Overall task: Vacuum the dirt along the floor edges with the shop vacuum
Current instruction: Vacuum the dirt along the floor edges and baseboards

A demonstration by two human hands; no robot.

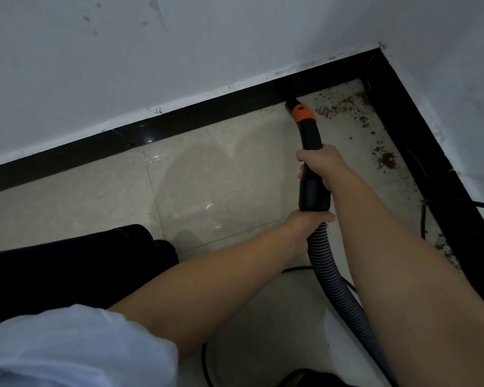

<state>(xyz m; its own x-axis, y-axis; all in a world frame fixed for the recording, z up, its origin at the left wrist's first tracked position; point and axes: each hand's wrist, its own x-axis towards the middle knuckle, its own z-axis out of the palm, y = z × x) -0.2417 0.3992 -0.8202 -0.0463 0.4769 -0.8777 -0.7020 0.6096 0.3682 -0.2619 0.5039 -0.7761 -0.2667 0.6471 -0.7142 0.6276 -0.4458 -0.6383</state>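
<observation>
I've got the nozzle point(292, 104) down at the foot of the black skirting point(196, 118), just left of the room corner, tip on or just off the tile, can't tell which. An orange collar point(303, 113) sits just behind it, then the black wand point(312, 135). My right hand point(322, 163) grips the wand at mid-length, fingers wrapped round it. My left hand point(305, 222) grips lower, where the black cuff meets the ribbed hose point(327, 275), which runs back toward me.

Brown dirt point(344, 106) lies scattered right of the nozzle into the corner, with another patch point(387, 160) along the right-hand skirting and more crumbs farther down that edge. So the corner and right edge look undone, in my judgement.

Risks:
- a fast sweep could push crumbs ahead of the tip or pack them into the corner joint;
- the angled tip may skip the seam if I lift it;
- the hard nozzle could scuff the glossy skirting;
- a thin black cable point(424, 219) lies by the right edge, and the nozzle could snag it or suck at it;
- the hose may drag or tug behind me, and another cord point(294, 269) on the floor near it could tangle.

No brand, label or writing readable anywhere; the collar has a small dark mark, not legible.
</observation>
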